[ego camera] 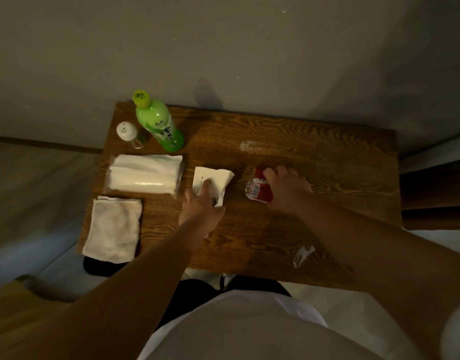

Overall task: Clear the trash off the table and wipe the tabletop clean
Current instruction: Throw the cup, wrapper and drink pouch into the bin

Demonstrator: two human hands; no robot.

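A small wooden table point(301, 157) stands against the wall. My left hand point(201, 203) rests on a white paper box point(213, 181) near the table's middle, fingers spread over it. My right hand point(286, 188) is curled over a red-labelled crumpled plastic wrapper point(258, 189) to the right of the box. A small crumpled white scrap point(302, 255) lies near the front edge. A pale smear point(252, 146) marks the wood behind my hands. A folded off-white cloth point(113, 229) lies at the front left corner.
A green tea bottle point(158, 123) and a small white-capped bottle point(129, 133) stand at the back left. A pack of tissues point(145, 174) lies in front of them. A dark object point(99, 267) sits on the floor under the cloth's corner.
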